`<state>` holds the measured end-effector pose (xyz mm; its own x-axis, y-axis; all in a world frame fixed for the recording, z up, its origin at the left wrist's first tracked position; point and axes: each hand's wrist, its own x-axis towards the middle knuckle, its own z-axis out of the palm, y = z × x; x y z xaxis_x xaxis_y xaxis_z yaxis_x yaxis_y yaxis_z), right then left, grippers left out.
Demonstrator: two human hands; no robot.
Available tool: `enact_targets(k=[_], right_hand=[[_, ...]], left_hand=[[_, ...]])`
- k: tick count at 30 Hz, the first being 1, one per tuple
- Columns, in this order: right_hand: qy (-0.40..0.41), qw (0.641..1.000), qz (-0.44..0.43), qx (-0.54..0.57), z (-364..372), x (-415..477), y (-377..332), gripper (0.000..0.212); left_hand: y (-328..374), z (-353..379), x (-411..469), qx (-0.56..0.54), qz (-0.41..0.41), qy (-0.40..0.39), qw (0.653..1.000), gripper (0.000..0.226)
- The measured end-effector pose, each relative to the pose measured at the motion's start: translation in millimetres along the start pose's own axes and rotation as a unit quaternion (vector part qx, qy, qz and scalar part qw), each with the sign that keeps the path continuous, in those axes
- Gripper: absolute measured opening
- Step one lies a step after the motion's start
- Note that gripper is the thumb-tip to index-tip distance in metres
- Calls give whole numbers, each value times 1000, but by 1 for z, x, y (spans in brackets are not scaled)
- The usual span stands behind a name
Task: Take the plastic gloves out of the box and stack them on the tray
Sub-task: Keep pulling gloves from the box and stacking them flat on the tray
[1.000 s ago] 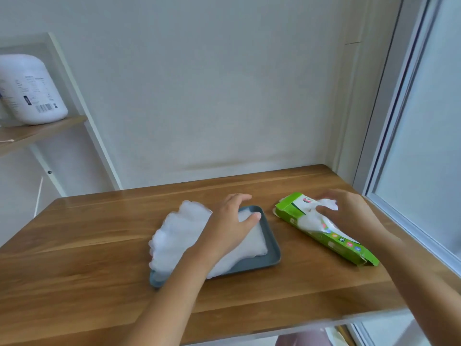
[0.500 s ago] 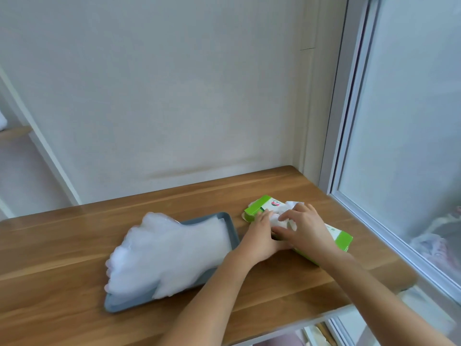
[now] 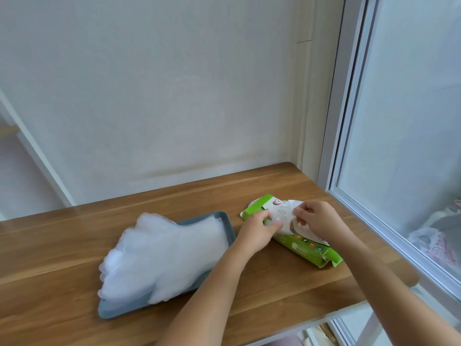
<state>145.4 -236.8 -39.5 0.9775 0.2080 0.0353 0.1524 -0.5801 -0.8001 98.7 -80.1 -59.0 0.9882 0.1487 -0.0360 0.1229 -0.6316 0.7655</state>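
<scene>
A green glove box (image 3: 303, 248) lies flat on the wooden table (image 3: 62, 248), at the right. Crumpled clear plastic gloves (image 3: 283, 212) stick out of its top opening. My left hand (image 3: 257, 229) presses on the box beside the opening and pinches the plastic. My right hand (image 3: 316, 217) pinches the same plastic from the right. To the left, a grey-blue tray (image 3: 114, 308) carries a stack of clear gloves (image 3: 159, 255), their fingers hanging over the tray's left edge.
The table meets a white wall at the back and a window frame (image 3: 349, 136) at the right. The table's front edge runs just below my forearms. A white slanted shelf post (image 3: 37, 156) stands at the far left.
My left hand left the glove stack on the tray and came over to the box. Both hands now pinch the plastic at the box opening. The view swung right.
</scene>
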Motion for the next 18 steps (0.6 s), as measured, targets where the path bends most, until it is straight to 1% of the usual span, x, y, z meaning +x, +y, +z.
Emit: enact_targets(k=[1, 2, 4, 7, 8, 10, 13, 15, 17, 18], right_hand=[[11, 1000, 9, 9, 1, 1, 0, 21], [24, 999, 17, 15, 2, 3, 1, 20], [43, 999, 31, 5, 4, 7, 2, 18], [51, 998, 31, -8, 3, 11, 0, 20], [43, 999, 25, -9, 1, 10, -2, 23], [2, 999, 12, -37, -4, 8, -5, 25], [-76, 995, 17, -63, -7, 8, -5, 12], [-100, 994, 30, -41, -8, 8, -5, 6], [-93, 995, 25, -21, -8, 6, -4, 3], [-84, 996, 19, -16, -7, 5, -4, 5]], left_hand=[[-2, 2, 3, -17, -1, -4, 1000, 18], [0, 3, 3, -26, 0, -3, 1000, 20], [5, 6, 3, -27, -8, -8, 1000, 40], [9, 13, 9, 12, -23, 8, 1000, 50], [10, 15, 9, 17, -28, 19, 999, 51], [14, 18, 9, 16, -30, 25, 999, 56], [15, 21, 8, 13, -33, 34, 999, 61], [15, 22, 9, 4, -22, 38, 999, 56], [14, 23, 7, -21, -5, 46, 999, 34], [13, 23, 6, -33, -1, 54, 998, 24]])
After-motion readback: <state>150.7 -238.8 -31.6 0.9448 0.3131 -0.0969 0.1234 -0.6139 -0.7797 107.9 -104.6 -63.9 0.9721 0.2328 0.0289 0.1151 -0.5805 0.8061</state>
